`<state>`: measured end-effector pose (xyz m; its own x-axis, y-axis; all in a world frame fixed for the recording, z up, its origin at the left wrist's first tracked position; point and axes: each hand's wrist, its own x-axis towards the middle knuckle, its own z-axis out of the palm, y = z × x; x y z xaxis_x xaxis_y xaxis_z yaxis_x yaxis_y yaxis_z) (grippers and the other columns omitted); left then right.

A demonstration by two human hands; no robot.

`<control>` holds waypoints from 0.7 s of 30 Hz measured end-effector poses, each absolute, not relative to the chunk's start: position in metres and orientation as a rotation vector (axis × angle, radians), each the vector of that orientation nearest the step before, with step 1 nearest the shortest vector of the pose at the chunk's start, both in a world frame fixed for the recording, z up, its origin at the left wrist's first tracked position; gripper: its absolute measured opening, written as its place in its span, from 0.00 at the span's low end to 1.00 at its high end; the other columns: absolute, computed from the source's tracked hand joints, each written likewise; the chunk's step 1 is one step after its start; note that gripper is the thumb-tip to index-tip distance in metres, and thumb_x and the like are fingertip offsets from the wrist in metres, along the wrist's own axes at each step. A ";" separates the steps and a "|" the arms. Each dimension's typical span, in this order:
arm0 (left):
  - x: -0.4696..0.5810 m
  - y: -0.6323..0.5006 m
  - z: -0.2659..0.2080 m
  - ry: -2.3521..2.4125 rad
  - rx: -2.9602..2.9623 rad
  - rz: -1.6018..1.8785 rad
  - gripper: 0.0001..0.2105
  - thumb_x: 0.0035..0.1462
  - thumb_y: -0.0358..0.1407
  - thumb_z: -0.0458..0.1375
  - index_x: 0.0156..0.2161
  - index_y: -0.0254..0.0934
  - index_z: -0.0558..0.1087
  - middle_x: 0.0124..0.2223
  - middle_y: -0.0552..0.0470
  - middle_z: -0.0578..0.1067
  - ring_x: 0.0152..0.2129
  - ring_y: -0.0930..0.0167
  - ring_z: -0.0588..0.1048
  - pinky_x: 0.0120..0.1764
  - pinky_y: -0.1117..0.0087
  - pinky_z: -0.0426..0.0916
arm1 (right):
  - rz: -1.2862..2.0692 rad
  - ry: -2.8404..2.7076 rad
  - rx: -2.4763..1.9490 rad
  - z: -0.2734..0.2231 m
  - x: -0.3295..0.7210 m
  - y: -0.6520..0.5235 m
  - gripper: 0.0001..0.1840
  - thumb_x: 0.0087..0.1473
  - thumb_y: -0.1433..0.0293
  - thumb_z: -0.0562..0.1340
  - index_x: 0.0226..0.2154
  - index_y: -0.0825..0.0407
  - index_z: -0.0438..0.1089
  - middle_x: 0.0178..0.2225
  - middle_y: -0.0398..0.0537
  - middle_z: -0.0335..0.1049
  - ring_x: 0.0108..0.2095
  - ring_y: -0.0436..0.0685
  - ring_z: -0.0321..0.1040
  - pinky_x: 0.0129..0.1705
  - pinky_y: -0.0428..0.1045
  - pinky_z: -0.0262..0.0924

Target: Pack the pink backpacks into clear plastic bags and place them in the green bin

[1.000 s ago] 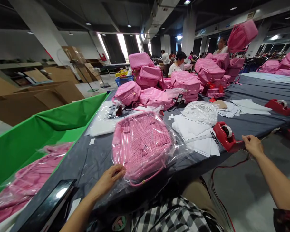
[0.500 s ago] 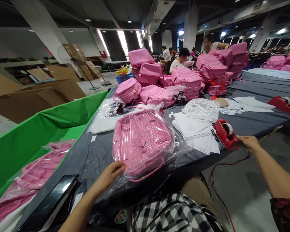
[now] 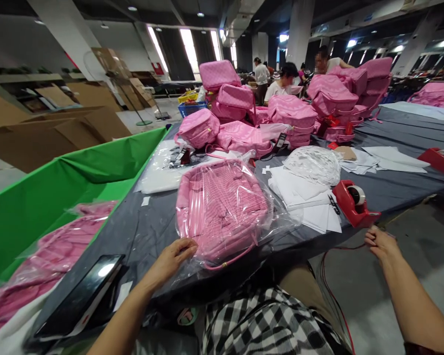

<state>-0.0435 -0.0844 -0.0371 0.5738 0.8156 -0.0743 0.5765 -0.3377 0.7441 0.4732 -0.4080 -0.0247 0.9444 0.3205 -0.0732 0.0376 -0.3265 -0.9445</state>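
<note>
A pink backpack [image 3: 222, 207] in a clear plastic bag [image 3: 277, 222] lies flat on the dark-covered table in front of me. My left hand [image 3: 179, 251] is at its lower left corner, fingers closed on the edge of the plastic. At the table's front edge on the right stands a red tape dispenser [image 3: 355, 207] with a roll of tape in it. Just below and apart from the dispenser's front end is my right hand [image 3: 383, 241], its fingers curled together; whatever they may hold is too small to make out.
White papers [image 3: 307, 197] with small black snips [image 3: 333, 204] lie between bag and dispenser. Behind are a heap of thin plastic [image 3: 313, 165] and stacked pink backpacks [image 3: 292, 116]. A green-lined bin [image 3: 74, 172] with bagged goods stands left, near a black tablet-like device [image 3: 81, 296]. Co-workers are beyond.
My right hand has come away from the front end of the tape dispenser, down toward me. The left hand stays at the bag's corner. The whole view has shifted slightly.
</note>
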 end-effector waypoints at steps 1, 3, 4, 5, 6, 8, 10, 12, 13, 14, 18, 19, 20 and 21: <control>-0.043 -0.088 -0.034 1.099 2.037 0.418 0.21 0.50 0.57 0.57 0.30 0.39 0.76 0.33 0.49 0.77 0.34 0.63 0.74 0.44 0.64 0.69 | 0.378 -0.287 -1.822 -0.028 0.455 -0.397 0.28 0.51 0.50 0.63 0.20 0.45 0.46 0.14 0.35 0.42 0.15 0.49 0.39 0.17 0.46 0.41; -0.040 -0.097 -0.025 1.074 2.000 0.441 0.18 0.50 0.53 0.57 0.29 0.38 0.75 0.32 0.50 0.75 0.33 0.64 0.72 0.42 0.66 0.68 | 0.586 -0.387 -1.679 -0.026 0.415 -0.373 0.31 0.47 0.45 0.65 0.20 0.46 0.47 0.15 0.33 0.40 0.16 0.47 0.35 0.15 0.45 0.38; -0.038 -0.101 -0.022 1.055 1.984 0.452 0.17 0.51 0.51 0.57 0.27 0.38 0.73 0.31 0.51 0.74 0.32 0.65 0.71 0.41 0.67 0.67 | 0.700 -0.463 -1.576 -0.019 0.396 -0.362 0.32 0.47 0.44 0.66 0.20 0.46 0.49 0.16 0.33 0.40 0.16 0.47 0.35 0.15 0.45 0.38; -0.036 -0.102 -0.019 1.040 1.958 0.449 0.15 0.51 0.48 0.57 0.26 0.38 0.72 0.29 0.51 0.72 0.32 0.66 0.70 0.40 0.68 0.67 | 0.799 -0.552 -1.482 -0.009 0.379 -0.350 0.31 0.48 0.43 0.67 0.21 0.46 0.51 0.16 0.33 0.38 0.16 0.47 0.34 0.14 0.45 0.38; -0.034 -0.102 -0.019 1.054 1.937 0.449 0.13 0.51 0.46 0.58 0.25 0.38 0.72 0.29 0.52 0.72 0.31 0.67 0.69 0.39 0.69 0.66 | 0.878 -0.675 -1.420 0.004 0.363 -0.336 0.30 0.50 0.44 0.67 0.21 0.46 0.54 0.16 0.34 0.39 0.16 0.48 0.35 0.15 0.45 0.39; -0.033 -0.098 -0.022 1.105 1.893 0.474 0.10 0.51 0.41 0.59 0.26 0.36 0.73 0.30 0.52 0.72 0.32 0.69 0.70 0.39 0.71 0.65 | 0.956 -1.042 -1.386 0.034 0.333 -0.300 0.27 0.53 0.45 0.67 0.23 0.46 0.59 0.16 0.37 0.46 0.18 0.49 0.42 0.17 0.46 0.44; -0.033 -0.093 -0.029 1.134 1.861 0.497 0.07 0.52 0.37 0.59 0.27 0.35 0.74 0.31 0.53 0.73 0.32 0.70 0.70 0.39 0.71 0.65 | 1.011 -1.539 -1.367 0.062 0.299 -0.254 0.27 0.54 0.43 0.66 0.25 0.47 0.62 0.20 0.40 0.55 0.21 0.50 0.49 0.21 0.47 0.49; -0.034 -0.091 -0.034 1.132 1.841 0.514 0.07 0.52 0.35 0.59 0.27 0.34 0.75 0.30 0.54 0.73 0.31 0.71 0.70 0.39 0.72 0.65 | 1.100 -2.021 -1.278 0.078 0.260 -0.204 0.30 0.55 0.40 0.62 0.25 0.49 0.62 0.23 0.41 0.56 0.24 0.51 0.51 0.25 0.48 0.51; -0.035 -0.091 -0.036 1.123 1.836 0.520 0.07 0.53 0.35 0.59 0.28 0.34 0.76 0.30 0.54 0.73 0.30 0.71 0.70 0.38 0.72 0.64 | 1.100 -2.202 -1.228 0.079 0.241 -0.179 0.31 0.56 0.39 0.59 0.25 0.49 0.62 0.23 0.41 0.56 0.25 0.51 0.52 0.27 0.48 0.52; -0.035 -0.092 -0.036 1.112 1.832 0.525 0.07 0.53 0.35 0.59 0.28 0.34 0.76 0.29 0.55 0.73 0.30 0.72 0.70 0.38 0.72 0.64 | 1.078 -2.371 -1.204 0.077 0.224 -0.156 0.30 0.57 0.39 0.58 0.26 0.49 0.61 0.24 0.41 0.57 0.25 0.51 0.52 0.28 0.48 0.51; -0.035 -0.093 -0.036 1.078 1.841 0.541 0.07 0.54 0.34 0.59 0.28 0.34 0.76 0.27 0.56 0.71 0.28 0.72 0.68 0.36 0.72 0.62 | 0.739 -2.895 -1.409 0.049 0.186 -0.090 0.15 0.58 0.55 0.62 0.30 0.48 0.66 0.23 0.40 0.65 0.25 0.51 0.58 0.30 0.47 0.48; -0.035 -0.094 -0.036 1.075 1.847 0.546 0.07 0.55 0.34 0.59 0.28 0.34 0.76 0.27 0.56 0.71 0.29 0.72 0.68 0.36 0.72 0.62 | 0.661 -2.960 -1.478 0.043 0.184 -0.081 0.12 0.57 0.57 0.64 0.30 0.47 0.68 0.24 0.41 0.67 0.25 0.52 0.61 0.29 0.47 0.48; -0.036 -0.094 -0.036 1.072 1.854 0.552 0.07 0.55 0.34 0.59 0.28 0.34 0.75 0.28 0.55 0.71 0.29 0.72 0.68 0.37 0.72 0.62 | 0.588 -2.982 -1.539 0.038 0.184 -0.074 0.11 0.55 0.58 0.67 0.31 0.47 0.69 0.25 0.42 0.70 0.26 0.52 0.63 0.29 0.47 0.48; -0.036 -0.094 -0.036 1.068 1.861 0.556 0.07 0.56 0.34 0.58 0.28 0.34 0.75 0.28 0.55 0.72 0.30 0.71 0.69 0.38 0.72 0.62 | 0.514 -2.965 -1.592 0.035 0.187 -0.068 0.12 0.53 0.58 0.69 0.33 0.47 0.70 0.26 0.43 0.72 0.26 0.53 0.65 0.29 0.47 0.48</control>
<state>-0.0360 -0.0940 -0.0360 0.5271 0.8485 -0.0476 0.4479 -0.2297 0.8640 0.1870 -0.0683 0.0351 -0.5356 0.7615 -0.3649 0.8399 0.5251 -0.1370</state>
